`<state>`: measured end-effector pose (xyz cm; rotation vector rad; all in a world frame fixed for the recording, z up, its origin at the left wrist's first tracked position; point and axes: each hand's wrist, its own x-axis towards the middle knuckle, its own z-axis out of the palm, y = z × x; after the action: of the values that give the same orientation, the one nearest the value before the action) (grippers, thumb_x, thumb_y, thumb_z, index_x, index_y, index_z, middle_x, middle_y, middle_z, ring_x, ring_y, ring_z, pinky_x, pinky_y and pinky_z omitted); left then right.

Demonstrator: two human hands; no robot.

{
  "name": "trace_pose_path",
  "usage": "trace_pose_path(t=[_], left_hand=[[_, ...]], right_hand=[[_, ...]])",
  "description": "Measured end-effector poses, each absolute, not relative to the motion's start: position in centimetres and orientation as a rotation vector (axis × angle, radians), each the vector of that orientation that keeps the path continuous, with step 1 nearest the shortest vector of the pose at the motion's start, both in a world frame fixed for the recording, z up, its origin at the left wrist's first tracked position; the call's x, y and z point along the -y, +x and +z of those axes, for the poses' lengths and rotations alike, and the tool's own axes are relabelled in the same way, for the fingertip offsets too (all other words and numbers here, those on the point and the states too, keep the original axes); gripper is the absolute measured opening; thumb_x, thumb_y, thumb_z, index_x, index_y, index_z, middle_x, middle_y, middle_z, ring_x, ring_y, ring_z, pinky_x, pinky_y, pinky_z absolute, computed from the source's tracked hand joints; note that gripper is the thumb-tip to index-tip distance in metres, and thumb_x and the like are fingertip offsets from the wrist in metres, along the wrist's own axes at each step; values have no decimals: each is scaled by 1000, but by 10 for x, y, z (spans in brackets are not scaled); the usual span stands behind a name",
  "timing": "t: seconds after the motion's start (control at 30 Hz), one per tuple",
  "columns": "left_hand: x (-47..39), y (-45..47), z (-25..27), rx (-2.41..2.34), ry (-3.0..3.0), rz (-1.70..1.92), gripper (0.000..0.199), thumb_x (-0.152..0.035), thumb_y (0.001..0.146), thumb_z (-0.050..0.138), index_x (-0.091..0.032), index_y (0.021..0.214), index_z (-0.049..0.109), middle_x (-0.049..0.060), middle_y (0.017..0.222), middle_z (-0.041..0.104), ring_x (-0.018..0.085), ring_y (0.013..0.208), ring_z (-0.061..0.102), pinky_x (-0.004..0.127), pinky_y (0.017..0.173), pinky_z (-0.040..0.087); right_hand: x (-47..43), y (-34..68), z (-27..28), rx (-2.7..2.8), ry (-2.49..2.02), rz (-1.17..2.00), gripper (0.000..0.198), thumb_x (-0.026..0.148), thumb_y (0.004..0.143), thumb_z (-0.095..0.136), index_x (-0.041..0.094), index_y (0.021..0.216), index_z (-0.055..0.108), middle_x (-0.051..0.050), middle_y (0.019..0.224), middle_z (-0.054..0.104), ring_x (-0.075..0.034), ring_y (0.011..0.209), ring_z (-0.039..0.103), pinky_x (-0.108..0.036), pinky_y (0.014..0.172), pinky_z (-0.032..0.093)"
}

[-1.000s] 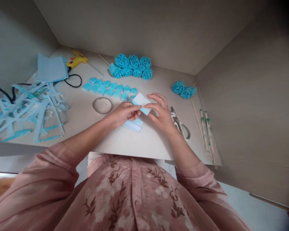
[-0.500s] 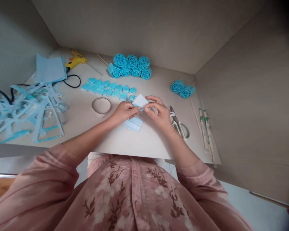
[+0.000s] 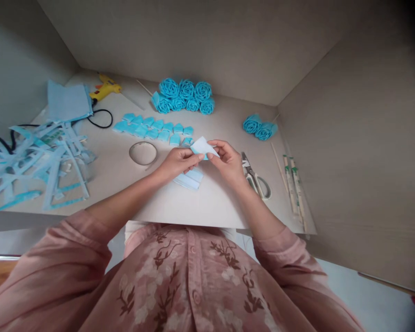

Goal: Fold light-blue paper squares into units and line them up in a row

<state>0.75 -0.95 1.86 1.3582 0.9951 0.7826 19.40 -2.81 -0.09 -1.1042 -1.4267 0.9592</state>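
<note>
Between my hands is a small piece of pale blue and white fabric [image 3: 203, 145], its near edge folded to show brighter blue. My left hand [image 3: 182, 160] pinches its left corner between thumb and fingers. On the other side my right hand [image 3: 226, 162] grips the right corner, thumb in front and fingers curled behind. Below them a few flat pale blue pieces [image 3: 190, 179] lie on the table. Just beyond are rows of folded blue petals [image 3: 152, 128]. A roll of tape [image 3: 143, 153] lies left of my left hand, and scissors [image 3: 256, 177] lie right of my right hand.
Blue fabric roses [image 3: 186, 97] stand at the back, with two more roses [image 3: 259, 127] at the right. On the left are cut scraps [image 3: 55, 161], a stack of blue sheets [image 3: 69, 101] and a yellow glue gun [image 3: 105, 86] with its cord. Wooden sticks [image 3: 293, 186] lie along the right edge.
My right fingers have closed onto the fabric piece, and its right corner now bends down toward my right thumb. The left hand keeps its pinch. The whole view has shifted slightly.
</note>
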Motion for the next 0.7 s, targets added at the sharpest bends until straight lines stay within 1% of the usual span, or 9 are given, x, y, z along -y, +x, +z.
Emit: trace_pose_path(t=[0.07, 0.17, 0.33, 0.47, 0.6, 0.7], left_hand=[[10, 8, 17, -990, 1379, 793, 27, -34, 79, 72, -16, 62, 60, -4, 50, 52, 6, 45, 44, 21, 46, 33], [9, 8, 13, -1000, 1387, 818, 24, -28, 79, 70, -16, 63, 59, -4, 50, 52, 6, 45, 44, 21, 47, 32], [8, 7, 13, -1016, 1372, 815, 23, -25, 82, 68, -15, 63, 59, -4, 52, 53, 6, 46, 46, 20, 48, 35], [9, 7, 16, -1022, 1372, 804, 23, -24, 83, 67, -15, 64, 59, -4, 52, 53, 7, 46, 46, 21, 48, 35], [9, 7, 17, -1025, 1408, 802, 24, -26, 84, 66, -15, 63, 58, -3, 52, 53, 7, 47, 46, 21, 48, 35], [10, 7, 18, -1016, 1440, 803, 25, -28, 83, 66, -16, 63, 57, -3, 53, 53, 7, 48, 45, 21, 49, 35]], right_hand=[[28, 194, -2, 1424, -1107, 964, 46, 54, 78, 77, 24, 111, 66, -1, 87, 69, -17, 81, 64, -32, 77, 52], [28, 194, -3, 1439, -1120, 974, 50, 57, 78, 76, 24, 113, 65, -1, 86, 68, -17, 81, 64, -33, 77, 53], [29, 196, 0, 1456, -1151, 943, 49, 62, 84, 68, 26, 117, 66, -1, 84, 67, -18, 78, 63, -35, 77, 54], [29, 199, 3, 1496, -1151, 896, 52, 63, 89, 61, 26, 125, 63, -3, 90, 68, -20, 85, 65, -37, 81, 55], [28, 200, 0, 1538, -1076, 1016, 65, 65, 82, 69, 26, 133, 57, -6, 103, 72, -22, 95, 68, -38, 89, 56], [27, 199, -4, 1550, -1084, 991, 67, 59, 79, 75, 25, 134, 57, -5, 97, 72, -20, 90, 68, -36, 86, 57]])
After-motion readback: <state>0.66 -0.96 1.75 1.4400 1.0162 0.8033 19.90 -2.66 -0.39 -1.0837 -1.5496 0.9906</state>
